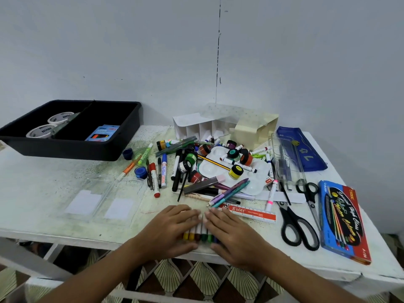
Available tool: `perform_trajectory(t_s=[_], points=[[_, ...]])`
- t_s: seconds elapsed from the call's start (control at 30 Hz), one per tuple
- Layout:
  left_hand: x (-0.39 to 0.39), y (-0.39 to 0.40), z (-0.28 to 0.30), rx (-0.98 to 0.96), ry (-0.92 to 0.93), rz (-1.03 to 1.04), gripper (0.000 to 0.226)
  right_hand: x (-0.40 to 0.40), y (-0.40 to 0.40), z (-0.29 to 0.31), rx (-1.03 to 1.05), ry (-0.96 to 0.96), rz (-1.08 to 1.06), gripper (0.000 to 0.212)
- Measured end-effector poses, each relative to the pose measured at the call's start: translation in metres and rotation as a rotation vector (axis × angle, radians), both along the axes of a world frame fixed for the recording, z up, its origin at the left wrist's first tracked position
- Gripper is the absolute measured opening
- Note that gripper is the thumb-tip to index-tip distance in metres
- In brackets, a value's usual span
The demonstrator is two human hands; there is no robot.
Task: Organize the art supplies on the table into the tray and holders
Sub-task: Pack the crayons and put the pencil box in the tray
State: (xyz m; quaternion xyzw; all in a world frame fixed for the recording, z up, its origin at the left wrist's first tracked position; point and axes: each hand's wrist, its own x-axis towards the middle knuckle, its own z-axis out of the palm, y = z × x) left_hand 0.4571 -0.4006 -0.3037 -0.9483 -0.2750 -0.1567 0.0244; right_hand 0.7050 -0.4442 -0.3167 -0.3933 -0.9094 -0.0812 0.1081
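Both hands lie flat with straight fingers at the near edge of the surface [54,217]. The left hand [172,228] and the right hand [234,235] press from two sides on a row of markers [200,234], probably to gather them into one bundle for lifting. The black tray [72,149] waits at the far left corner, well apart from the markers.

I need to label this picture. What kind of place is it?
Probably a home craft or study corner: a worn white table against a plain wall, a patterned floor below, with paint pots, markers and scissors scattered on it.
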Motion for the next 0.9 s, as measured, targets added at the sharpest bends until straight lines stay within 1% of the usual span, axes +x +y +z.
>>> perform_trajectory(t_s=[0.1, 0.27, 0.5, 0.73, 0.9], points=[[-0.002, 0.002, -0.004, 0.038, 0.016, -0.008, 0.055, 0.002, -0.001, -0.008, 0.022, -0.017, 0.013, 0.057], [-0.004, 0.007, -0.011, 0.035, 0.038, -0.007, 0.055, 0.002, 0.005, -0.010, 0.000, -0.039, 0.003, 0.057], [-0.015, 0.002, -0.017, 0.038, 0.080, -0.025, 0.058, -0.001, 0.005, -0.004, 0.002, 0.018, 0.017, 0.058], [-0.019, 0.004, -0.017, 0.023, 0.170, -0.045, 0.056, -0.001, 0.008, -0.010, 0.034, -0.030, 0.044, 0.054], [-0.021, 0.006, -0.011, -0.002, 0.221, -0.053, 0.062, 0.000, 0.011, -0.010, 0.001, -0.014, 0.044, 0.055]])
